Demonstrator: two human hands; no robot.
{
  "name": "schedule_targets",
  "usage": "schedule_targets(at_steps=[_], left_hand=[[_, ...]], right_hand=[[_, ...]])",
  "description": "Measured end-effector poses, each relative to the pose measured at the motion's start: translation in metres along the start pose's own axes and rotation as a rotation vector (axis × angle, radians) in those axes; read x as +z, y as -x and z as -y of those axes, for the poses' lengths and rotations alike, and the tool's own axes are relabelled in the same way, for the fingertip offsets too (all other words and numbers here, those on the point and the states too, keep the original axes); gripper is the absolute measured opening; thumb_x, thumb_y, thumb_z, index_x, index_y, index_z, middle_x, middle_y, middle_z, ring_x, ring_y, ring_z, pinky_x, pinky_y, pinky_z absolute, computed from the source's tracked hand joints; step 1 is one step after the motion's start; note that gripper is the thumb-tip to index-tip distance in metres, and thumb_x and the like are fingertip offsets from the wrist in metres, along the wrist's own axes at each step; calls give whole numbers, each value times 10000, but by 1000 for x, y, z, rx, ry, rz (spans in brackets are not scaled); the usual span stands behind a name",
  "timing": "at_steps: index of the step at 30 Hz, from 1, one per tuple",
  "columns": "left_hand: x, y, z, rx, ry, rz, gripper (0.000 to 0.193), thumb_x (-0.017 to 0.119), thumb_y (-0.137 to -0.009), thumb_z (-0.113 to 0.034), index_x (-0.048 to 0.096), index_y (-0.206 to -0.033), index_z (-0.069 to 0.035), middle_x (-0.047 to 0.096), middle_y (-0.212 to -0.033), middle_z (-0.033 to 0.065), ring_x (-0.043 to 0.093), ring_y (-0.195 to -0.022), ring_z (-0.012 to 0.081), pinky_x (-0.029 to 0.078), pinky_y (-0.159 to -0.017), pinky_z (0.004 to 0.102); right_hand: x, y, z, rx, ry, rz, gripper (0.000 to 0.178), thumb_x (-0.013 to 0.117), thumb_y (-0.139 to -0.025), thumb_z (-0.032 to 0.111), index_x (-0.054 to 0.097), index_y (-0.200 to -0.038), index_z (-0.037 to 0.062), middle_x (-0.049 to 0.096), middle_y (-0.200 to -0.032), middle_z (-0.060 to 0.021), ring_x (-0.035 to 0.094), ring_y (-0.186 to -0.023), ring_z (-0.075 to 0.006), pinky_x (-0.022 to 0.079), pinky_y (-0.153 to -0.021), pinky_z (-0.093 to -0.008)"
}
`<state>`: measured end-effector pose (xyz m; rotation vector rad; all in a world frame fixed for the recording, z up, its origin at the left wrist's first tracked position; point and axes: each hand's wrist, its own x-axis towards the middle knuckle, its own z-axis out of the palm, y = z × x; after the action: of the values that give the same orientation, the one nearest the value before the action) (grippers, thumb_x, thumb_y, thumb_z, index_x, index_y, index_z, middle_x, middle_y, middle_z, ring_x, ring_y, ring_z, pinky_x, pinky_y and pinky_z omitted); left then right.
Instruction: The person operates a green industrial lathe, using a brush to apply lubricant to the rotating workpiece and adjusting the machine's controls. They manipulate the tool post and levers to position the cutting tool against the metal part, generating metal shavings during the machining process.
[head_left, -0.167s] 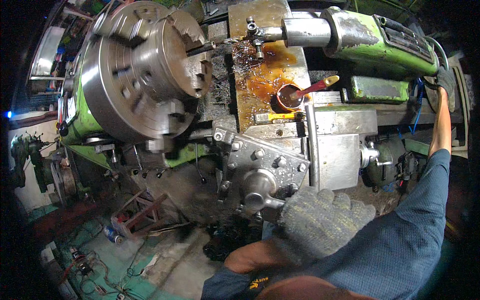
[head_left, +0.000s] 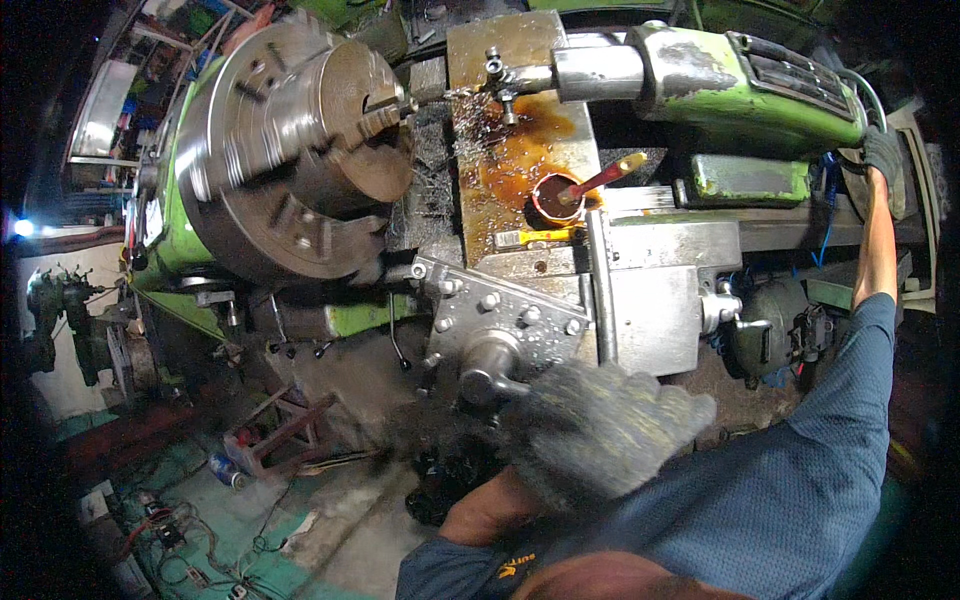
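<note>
My left hand (head_left: 615, 430), in a grey knit glove, is closed over the end of the tool post lever (head_left: 512, 387); its fingertips are hidden. The bolted square tool post (head_left: 500, 315) is just beyond it. At far right, my gloved right hand (head_left: 882, 152) is closed at the rim of the tailstock handwheel (head_left: 896, 190). The green tailstock (head_left: 700, 85) carries a steel quill (head_left: 598, 74), with a bolted clamp (head_left: 500, 80) ahead of it. A thin shaft runs from there towards the round workpiece (head_left: 365, 120) in the large lathe chuck (head_left: 255, 170), blurred by spinning.
A cup of dark liquid (head_left: 556, 200) holds a red-handled brush (head_left: 610, 178) on the oily plate (head_left: 470, 130), beside a yellow-handled brush (head_left: 535, 238). Metal chips lie near the chuck. A reddish stand (head_left: 280, 430), a blue can (head_left: 226, 468) and cables are on the floor.
The chuck and workpiece have turned. The whole view has shifted slightly, with the machine now a little further left and up. Both hands keep their places on the machine.
</note>
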<state>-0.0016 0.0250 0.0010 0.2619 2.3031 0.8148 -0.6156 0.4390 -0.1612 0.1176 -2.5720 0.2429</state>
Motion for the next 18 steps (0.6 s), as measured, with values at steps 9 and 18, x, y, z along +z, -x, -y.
schedule_targets(at_steps=[9,18], left_hand=[[117,-7,40,-276,3,-1125,239,624,-882,-342,677,-965,-125,662,-869,91,636,-862,324,492,-759,482],[72,-13,-20,-485,-393,-1118,266,769,-777,-241,712,-967,-64,650,-861,133,608,-845,375,471,-769,469]], right_hand=[[20,60,-21,30,-1137,253,500,511,-1019,282,440,-1453,42,553,-1350,-74,585,-1177,-210,499,-965,-341],[202,127,-85,-157,-15,582,460,692,-883,337,630,-1236,47,701,-1137,-139,657,-982,-320,506,-852,-444]])
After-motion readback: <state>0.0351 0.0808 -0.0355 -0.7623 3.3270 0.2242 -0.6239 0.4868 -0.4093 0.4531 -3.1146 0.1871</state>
